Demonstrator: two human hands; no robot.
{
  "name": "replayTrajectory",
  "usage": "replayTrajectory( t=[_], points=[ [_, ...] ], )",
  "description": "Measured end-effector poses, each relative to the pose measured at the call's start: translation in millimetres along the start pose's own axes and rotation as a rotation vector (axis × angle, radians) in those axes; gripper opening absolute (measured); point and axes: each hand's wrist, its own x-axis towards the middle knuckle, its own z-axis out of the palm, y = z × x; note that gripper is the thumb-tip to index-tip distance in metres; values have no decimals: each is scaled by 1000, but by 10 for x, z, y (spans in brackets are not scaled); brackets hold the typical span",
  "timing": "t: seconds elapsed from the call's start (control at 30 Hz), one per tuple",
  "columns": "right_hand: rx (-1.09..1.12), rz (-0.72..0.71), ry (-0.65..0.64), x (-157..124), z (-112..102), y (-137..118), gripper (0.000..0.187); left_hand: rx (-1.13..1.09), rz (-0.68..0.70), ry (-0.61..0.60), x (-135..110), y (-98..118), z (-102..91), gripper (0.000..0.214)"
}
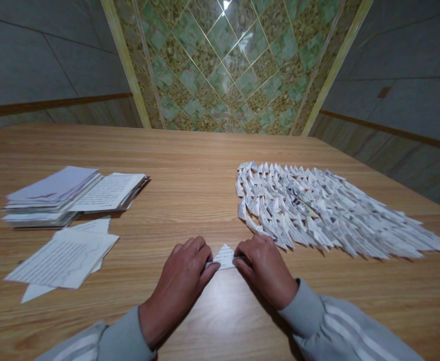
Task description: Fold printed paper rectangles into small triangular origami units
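Between my two hands lies a small folded paper, white with printed text, its triangular tip pointing away from me. My left hand grips its left end, thumb along the near edge and fingers curled. On the opposite end, my right hand pinches the paper in the same way. The ends of the paper are hidden under my fingers. Just beyond my right hand begins a wide spread of folded paper boats, set close together in rows.
Two loose sheets lie overlapping at the left on the wooden table. Behind them sits a stack of cut paper, with a second printed pile against it. A tiled wall rises past the table's far edge.
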Motion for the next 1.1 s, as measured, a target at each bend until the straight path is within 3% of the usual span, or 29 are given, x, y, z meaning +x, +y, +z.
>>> replayTrajectory(
  t=[0.23,0.53,0.83,1.1],
  points=[
    [-55,25,-1,-21,-16,-10,4,-1,11,22,16,-5,19,4],
    [-102,45,-14,-46,-61,-51,13,44,304,175,7,0,142,11],
    [174,99,-9,-52,-148,124,21,-42,264,135,17,-45,189,12],
    [-59,54,16,-68,-171,30,17,-105,244,116,31,-38,162,16]
  ],
)
